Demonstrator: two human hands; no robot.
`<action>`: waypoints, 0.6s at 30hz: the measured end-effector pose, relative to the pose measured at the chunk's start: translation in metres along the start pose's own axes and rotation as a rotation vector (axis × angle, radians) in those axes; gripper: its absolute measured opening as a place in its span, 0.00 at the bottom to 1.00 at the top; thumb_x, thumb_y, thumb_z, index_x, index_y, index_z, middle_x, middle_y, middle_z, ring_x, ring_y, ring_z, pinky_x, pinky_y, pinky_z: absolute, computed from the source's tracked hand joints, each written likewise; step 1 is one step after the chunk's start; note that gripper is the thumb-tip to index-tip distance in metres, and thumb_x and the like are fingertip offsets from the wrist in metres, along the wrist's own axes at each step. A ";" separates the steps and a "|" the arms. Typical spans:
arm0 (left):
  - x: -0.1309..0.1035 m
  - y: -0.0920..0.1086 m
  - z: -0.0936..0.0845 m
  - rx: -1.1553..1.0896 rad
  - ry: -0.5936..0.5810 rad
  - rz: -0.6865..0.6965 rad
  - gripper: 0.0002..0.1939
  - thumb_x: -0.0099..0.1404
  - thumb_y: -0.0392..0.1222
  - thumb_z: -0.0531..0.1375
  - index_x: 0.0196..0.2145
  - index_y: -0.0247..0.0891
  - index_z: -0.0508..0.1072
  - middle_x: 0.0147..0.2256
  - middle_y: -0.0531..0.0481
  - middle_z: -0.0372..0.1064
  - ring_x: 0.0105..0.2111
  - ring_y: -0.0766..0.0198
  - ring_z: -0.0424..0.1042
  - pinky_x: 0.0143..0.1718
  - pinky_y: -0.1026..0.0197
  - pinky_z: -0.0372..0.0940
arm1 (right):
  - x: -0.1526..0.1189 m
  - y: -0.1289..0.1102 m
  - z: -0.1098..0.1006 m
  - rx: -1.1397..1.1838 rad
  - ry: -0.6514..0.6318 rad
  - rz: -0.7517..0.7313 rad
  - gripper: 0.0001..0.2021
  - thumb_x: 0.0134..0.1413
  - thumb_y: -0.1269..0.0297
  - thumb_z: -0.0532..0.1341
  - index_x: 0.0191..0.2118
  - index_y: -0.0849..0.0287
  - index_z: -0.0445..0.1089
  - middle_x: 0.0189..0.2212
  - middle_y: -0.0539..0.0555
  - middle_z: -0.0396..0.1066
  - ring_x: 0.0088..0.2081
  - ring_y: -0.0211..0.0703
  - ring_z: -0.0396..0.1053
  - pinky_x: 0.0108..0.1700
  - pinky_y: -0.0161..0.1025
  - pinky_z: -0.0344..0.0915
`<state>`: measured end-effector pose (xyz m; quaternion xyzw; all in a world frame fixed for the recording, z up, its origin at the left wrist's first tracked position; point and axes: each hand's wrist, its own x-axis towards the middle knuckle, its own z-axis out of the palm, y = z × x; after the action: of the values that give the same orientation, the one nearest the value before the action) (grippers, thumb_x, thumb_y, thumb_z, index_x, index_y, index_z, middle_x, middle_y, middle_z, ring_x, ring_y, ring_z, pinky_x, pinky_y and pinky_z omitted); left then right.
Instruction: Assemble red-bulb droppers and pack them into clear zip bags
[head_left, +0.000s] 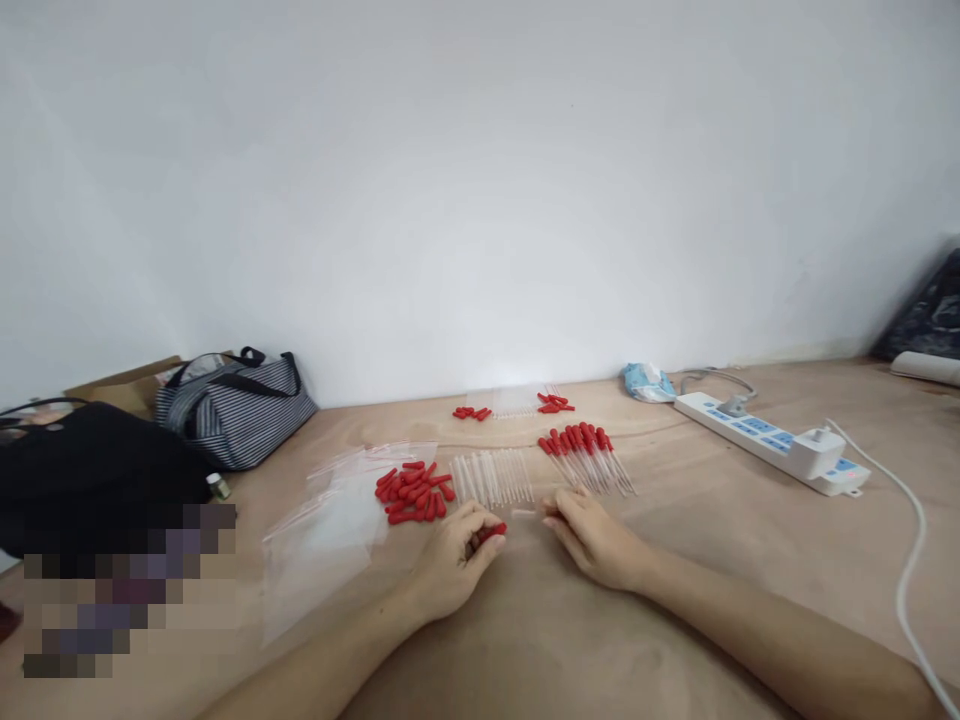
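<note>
My left hand (457, 562) is closed around a red rubber bulb (491, 534), just in front of a pile of red bulbs (416, 490). To its right, my right hand (589, 535) has its fingers pinched together at the end of a short clear tube (523, 513); whether they grip it is too small to tell. Beyond my hands lies a row of clear glass tubes (491, 478). Right of that row, several tubes with red bulbs on their ends (589, 455) lie side by side. Clear plastic bags (322, 540) are spread left of the pile.
Farther back lie small red bulbs (472, 413) and more thin tubes (514, 408). A white power strip (765, 436) with a cable and a blue-white packet (649, 383) are on the right. A striped bag (240, 410), a black bag (97, 480) and a small bottle (218, 486) stand left.
</note>
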<state>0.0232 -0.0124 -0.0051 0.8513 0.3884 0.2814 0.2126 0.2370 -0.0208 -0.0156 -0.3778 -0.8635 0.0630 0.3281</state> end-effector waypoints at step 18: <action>0.002 0.003 -0.001 0.000 -0.021 -0.017 0.08 0.60 0.38 0.52 0.28 0.35 0.70 0.25 0.52 0.66 0.25 0.66 0.64 0.26 0.66 0.56 | -0.005 0.001 0.011 -0.054 -0.030 -0.121 0.06 0.56 0.70 0.48 0.34 0.60 0.62 0.26 0.51 0.65 0.29 0.37 0.60 0.37 0.38 0.52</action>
<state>0.0254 -0.0127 -0.0021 0.8508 0.3934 0.2706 0.2193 0.2328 -0.0220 -0.0271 -0.3328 -0.8910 0.0254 0.3078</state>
